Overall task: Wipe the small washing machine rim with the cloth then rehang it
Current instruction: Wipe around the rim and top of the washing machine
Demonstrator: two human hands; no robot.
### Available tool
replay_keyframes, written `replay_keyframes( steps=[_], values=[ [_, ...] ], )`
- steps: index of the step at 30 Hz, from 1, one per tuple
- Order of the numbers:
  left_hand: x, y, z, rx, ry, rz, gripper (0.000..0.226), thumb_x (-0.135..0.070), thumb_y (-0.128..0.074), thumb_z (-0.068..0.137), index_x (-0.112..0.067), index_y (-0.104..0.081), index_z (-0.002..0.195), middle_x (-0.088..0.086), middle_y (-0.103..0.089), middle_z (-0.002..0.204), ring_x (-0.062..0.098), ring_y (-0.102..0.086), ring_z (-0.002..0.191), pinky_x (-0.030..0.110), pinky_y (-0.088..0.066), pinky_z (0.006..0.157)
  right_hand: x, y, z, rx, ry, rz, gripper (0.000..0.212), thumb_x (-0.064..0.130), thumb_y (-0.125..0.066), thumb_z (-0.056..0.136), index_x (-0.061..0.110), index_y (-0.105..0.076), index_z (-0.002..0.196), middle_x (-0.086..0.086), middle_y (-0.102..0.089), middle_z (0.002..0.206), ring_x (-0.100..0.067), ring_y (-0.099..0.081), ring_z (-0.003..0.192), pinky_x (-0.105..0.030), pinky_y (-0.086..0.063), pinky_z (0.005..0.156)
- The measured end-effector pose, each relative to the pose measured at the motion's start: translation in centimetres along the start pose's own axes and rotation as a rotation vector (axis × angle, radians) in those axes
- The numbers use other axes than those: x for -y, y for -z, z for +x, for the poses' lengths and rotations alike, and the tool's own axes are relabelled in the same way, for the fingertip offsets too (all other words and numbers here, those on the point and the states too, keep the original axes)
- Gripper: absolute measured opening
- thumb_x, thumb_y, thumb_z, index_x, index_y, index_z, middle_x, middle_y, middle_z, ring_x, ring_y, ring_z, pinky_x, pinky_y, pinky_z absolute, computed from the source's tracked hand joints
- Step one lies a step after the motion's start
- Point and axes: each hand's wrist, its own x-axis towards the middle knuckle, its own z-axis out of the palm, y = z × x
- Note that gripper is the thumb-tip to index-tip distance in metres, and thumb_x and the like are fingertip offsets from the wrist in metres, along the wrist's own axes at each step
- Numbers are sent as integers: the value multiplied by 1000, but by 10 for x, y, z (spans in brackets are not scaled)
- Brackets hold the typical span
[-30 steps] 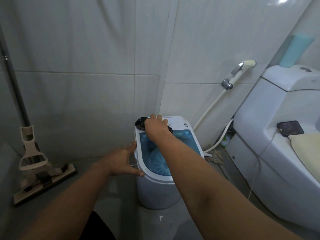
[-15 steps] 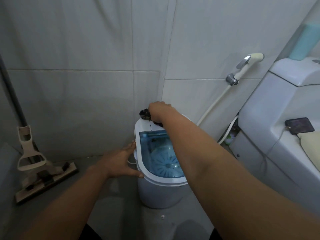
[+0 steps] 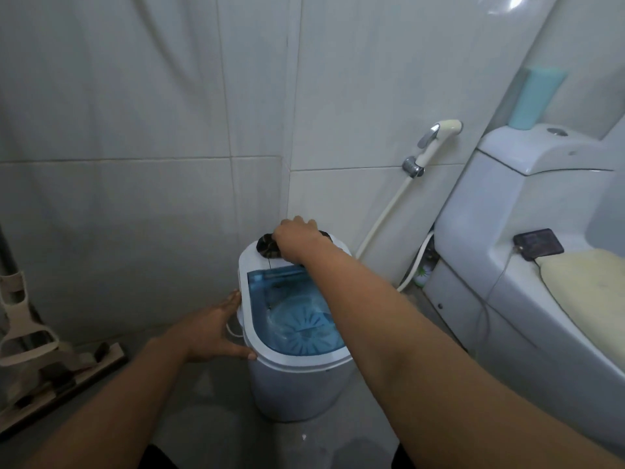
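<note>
Right now the right hand (image 3: 296, 238) is closed over a dark, bunched cloth (image 3: 267, 249), pressing it down on the back panel of the washer (image 3: 291, 377), at the far end of the white rim (image 3: 248, 319). The grip is palm-down, which seems chosen to put weight on the cloth so it drags dirt along rather than skating over it. A thin thread hangs from the cloth over the blue lid (image 3: 297, 319).

The left hand (image 3: 216, 330) is open wide and holds nothing; its fingers spread against the washer's left side just under the rim, thumb near the front edge. That looks like a brace: the tub is light and stands on the floor (image 3: 189, 428), so it would likely slide or tip under the wiping push.

Further out, a mop (image 3: 40, 353) leans at the left wall, a sprayer (image 3: 436, 137) hangs on the tiles, and a toilet (image 3: 527, 265) stands to the right. No hook for rehanging shows.
</note>
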Motion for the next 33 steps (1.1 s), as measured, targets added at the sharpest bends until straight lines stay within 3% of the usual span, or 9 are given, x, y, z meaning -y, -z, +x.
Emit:
replay_keyframes(
  steps=[4,8,12,16,19,22,26,29,33],
  values=[
    [0,0,3,-12,-33,-7,138,-77,-81,56,-27,-6,161,-7,-13,167,8,-16,152,14,-12,116,-23,4,7,66,-207,221,35,10,-56,91,14,-55,125,-8,-54,127,-31,-45,122,-47,-35,101],
    [-5,-1,2,-9,-77,-41,121,-67,-85,58,-42,-11,151,-19,-16,157,-6,-15,140,-3,-6,105,-57,-16,0,84,-349,320,40,13,-56,89,15,-54,129,-8,-53,130,-32,-46,122,-48,-38,98],
    [-9,2,-1,-4,-42,-19,128,-59,-88,64,-25,-12,160,-22,-16,153,-8,-16,135,6,-10,107,-72,-50,-20,-16,-383,316,38,12,-52,91,18,-58,128,-8,-49,127,-32,-43,121,-49,-38,98],
    [-17,8,-4,12,-49,36,125,-61,-85,66,-22,-14,161,-9,-20,164,-3,-19,142,7,-12,107,-61,-65,-39,-112,-281,240,39,11,-50,90,20,-60,126,-8,-48,122,-32,-43,114,-49,-39,93],
    [-19,10,-6,20,-33,54,128,-66,-83,65,-23,-11,161,-5,-16,167,10,-23,151,10,-14,108,-66,-68,-46,-111,-152,210,43,10,-47,90,24,-60,128,-8,-50,125,-32,-44,112,-46,-38,89],
    [-17,11,-6,35,-39,30,132,-70,-83,62,-23,-9,161,-3,-15,168,11,-21,152,13,-13,113,-79,-69,-43,-100,-110,170,46,11,-46,91,27,-58,133,-8,-50,128,-33,-44,115,-47,-39,91],
    [-16,10,-4,61,-23,-13,143,-84,-75,51,-22,-9,161,-13,-17,161,0,-19,144,12,-12,112,-80,-60,-26,-101,-281,218,39,10,-49,91,21,-60,127,-8,-50,125,-32,-45,117,-49,-40,94],
    [-15,9,-3,35,-24,-49,150,-96,-64,39,-25,-9,160,-17,-16,156,-5,-17,136,3,-9,107,-90,-55,-10,-65,-440,450,39,15,-56,84,21,-63,122,-6,-58,124,-32,-53,117,-43,-44,99],
    [-16,9,-3,32,-22,-63,157,-101,-56,33,-23,-7,160,-17,-13,153,-5,-13,136,1,-4,105,-105,-57,-12,-48,-450,634,36,14,-56,82,15,-70,115,-10,-68,118,-32,-63,108,-32,-53,91]
  ],
)
